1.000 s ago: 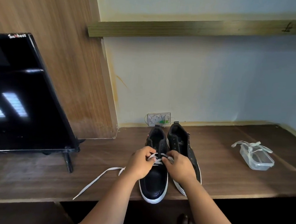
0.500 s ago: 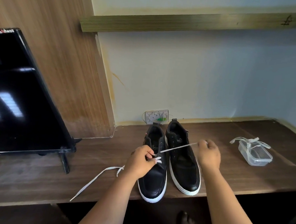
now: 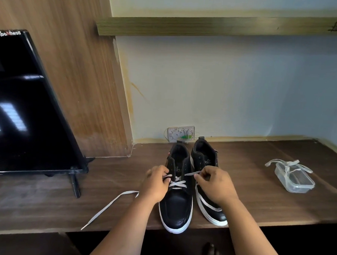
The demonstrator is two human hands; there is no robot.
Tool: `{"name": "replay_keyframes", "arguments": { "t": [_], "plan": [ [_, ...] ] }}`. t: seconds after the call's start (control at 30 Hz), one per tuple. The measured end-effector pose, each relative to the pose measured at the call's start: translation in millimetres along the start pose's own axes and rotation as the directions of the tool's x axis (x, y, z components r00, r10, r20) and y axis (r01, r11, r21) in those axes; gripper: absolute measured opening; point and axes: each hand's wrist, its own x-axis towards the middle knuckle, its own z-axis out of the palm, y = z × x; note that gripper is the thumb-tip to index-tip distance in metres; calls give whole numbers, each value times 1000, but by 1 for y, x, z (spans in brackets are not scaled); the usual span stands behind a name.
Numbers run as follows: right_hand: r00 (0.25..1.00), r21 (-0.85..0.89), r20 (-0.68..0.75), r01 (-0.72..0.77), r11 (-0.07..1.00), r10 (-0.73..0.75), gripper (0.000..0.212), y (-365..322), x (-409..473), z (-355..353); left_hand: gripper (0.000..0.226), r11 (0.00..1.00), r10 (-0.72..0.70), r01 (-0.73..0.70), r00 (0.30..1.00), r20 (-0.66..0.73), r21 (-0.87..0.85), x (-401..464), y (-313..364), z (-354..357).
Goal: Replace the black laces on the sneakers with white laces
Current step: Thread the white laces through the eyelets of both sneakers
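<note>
Two black sneakers with white soles stand side by side on the wooden desk (image 3: pixel 257 201), toes toward me. The left sneaker (image 3: pixel 176 204) has a white lace (image 3: pixel 177 184) crossed through its lower eyelets. My left hand (image 3: pixel 155 184) pinches the lace at the sneaker's left eyelets; the lace's loose end (image 3: pixel 109 206) trails left across the desk. My right hand (image 3: pixel 216 184) pinches the other end near the right eyelets, above the right sneaker (image 3: pixel 207 161). A strand of white lace drapes over the right sneaker's side.
A clear plastic container (image 3: pixel 293 179) with another white lace (image 3: pixel 287 164) draped over it sits at the right. A black TV screen (image 3: pixel 26 108) stands at the left on a thin foot. A wall socket (image 3: pixel 181 134) is behind the sneakers. A bare foot shows under the desk.
My right hand, which had pulled the lace out to the right, has come back to the left sneaker's eyelets. The lace now lies crossed over the tongue. My left hand stayed put.
</note>
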Motion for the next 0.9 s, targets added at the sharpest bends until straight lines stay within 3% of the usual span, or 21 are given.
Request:
{"name": "replay_keyframes", "arguments": {
  "t": [0.07, 0.17, 0.27, 0.37, 0.5, 0.6, 0.7, 0.73, 0.8, 0.83, 0.9],
  "plan": [
    [1000, -48, 10, 23, 999, -23, 19, 1, 0, 10, 15, 999, -3, 2, 1000, 16, 52, 0, 0, 0],
    [991, -306, -65, 95, 947, -120, 42, 3, 2, 28, 8, 994, -2, -1, 1000, 23, 108, 1, 3, -5],
    [986, -412, -90, 92, 906, -141, 34, -2, 5, 38, 20, 1000, -3, 4, 999, 44, -12, 7, -3, -11],
    [995, -378, -83, 24, 926, -60, 27, 0, 9, 39, 23, 992, 7, -2, 999, 39, -124, 7, -8, -19],
    [992, -218, -121, -49, 975, 23, 20, 4, 13, 25, 19, 992, -12, 10, 1000, -16, -127, 9, -15, -29],
    [987, -95, -86, -147, 985, 139, 19, 8, 15, 11, 20, 992, -81, 85, 995, 52, -94, 9, -17, -32],
    [958, 285, -54, -257, 923, 283, 24, 10, 18, -11, 20, 986, -144, 148, 988, -63, 77, 2, -10, -34],
    [948, 447, -32, -269, 853, 316, 25, 7, 16, -19, 24, 989, -105, 118, 985, -137, 89, 0, -5, -33],
    [956, 631, 30, -243, 737, 290, 30, 0, 9, -33, 29, 993, 111, -117, 967, -228, -12, -4, 12, -30],
    [969, 657, 61, -219, 722, 238, 32, -6, 5, -36, 32, 962, 225, -253, 946, -234, -98, -9, 26, -27],
    [988, 645, 114, -150, 749, 100, 35, -20, 0, -35, 42, 873, 361, -397, 916, -173, -283, -21, 53, -14]
  ]
}}
